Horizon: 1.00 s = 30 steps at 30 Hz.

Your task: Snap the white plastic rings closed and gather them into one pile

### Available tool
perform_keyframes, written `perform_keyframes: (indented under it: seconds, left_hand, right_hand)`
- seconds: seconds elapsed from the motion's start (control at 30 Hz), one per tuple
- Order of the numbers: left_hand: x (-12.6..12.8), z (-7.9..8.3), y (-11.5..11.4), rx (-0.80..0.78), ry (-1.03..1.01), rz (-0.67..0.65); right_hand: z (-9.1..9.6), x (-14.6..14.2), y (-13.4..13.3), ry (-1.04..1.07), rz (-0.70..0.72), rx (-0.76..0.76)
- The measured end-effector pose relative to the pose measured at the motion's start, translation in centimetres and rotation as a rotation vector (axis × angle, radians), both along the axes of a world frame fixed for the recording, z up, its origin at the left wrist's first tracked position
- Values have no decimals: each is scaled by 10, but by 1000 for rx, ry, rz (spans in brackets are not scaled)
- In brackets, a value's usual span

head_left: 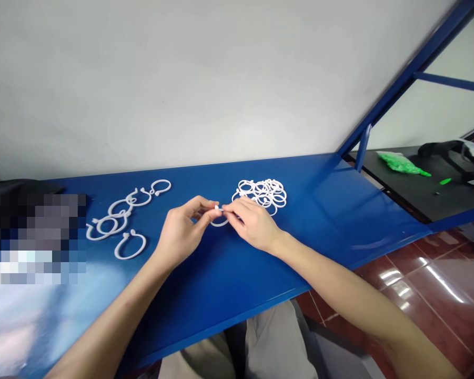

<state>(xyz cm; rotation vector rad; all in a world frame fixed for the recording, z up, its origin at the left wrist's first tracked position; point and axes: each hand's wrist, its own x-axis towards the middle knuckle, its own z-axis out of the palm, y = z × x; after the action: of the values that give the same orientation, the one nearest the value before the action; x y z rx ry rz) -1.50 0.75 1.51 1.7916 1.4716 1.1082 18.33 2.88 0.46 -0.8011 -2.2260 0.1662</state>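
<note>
Over the middle of the blue table (237,289), my two hands meet at a white plastic curtain ring (220,223). My left hand (184,227) pinches its knobbed end between thumb and fingers. From the other side, my right hand (255,222) pinches the same ring near its ends; fingers partly cover it, so I cannot tell whether its ends are joined. Just behind my right hand lies a pile of white rings (278,197), overlapping each other. Left of my left hand, several more rings are spread out, including an open ring (130,257) with knobs at its gap.
A grey-white wall (221,84) rises behind the table. Dark and pixelated things (35,231) sit at the left. On the right stand a blue metal frame (363,147) and a black surface (406,189) holding a green bag (402,163). Red tiles (430,284) cover the floor.
</note>
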Motion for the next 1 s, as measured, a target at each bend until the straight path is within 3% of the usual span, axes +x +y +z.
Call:
perform_keyframes:
  seconds: [0.07,0.2,0.37,0.5,0.73,1.0]
  left_hand:
    - [-9,1,9,61,159,20]
    - [-31,-11,26,242,582,204]
    - [-45,-28,32,168,873,325]
    - [-42,-23,27,94,957,291]
    - [-29,-13,17,101,1042,151]
    - [-20,-13,12,107,875,64]
  right_hand:
    - [3,7,11,59,-96,13]
    - [9,37,38,107,-372,8]
    - [7,59,54,71,-487,-90]
    - [4,53,52,29,-463,-153]
    - [4,45,48,-46,-474,-193]
    - [3,43,48,-36,-459,-99]
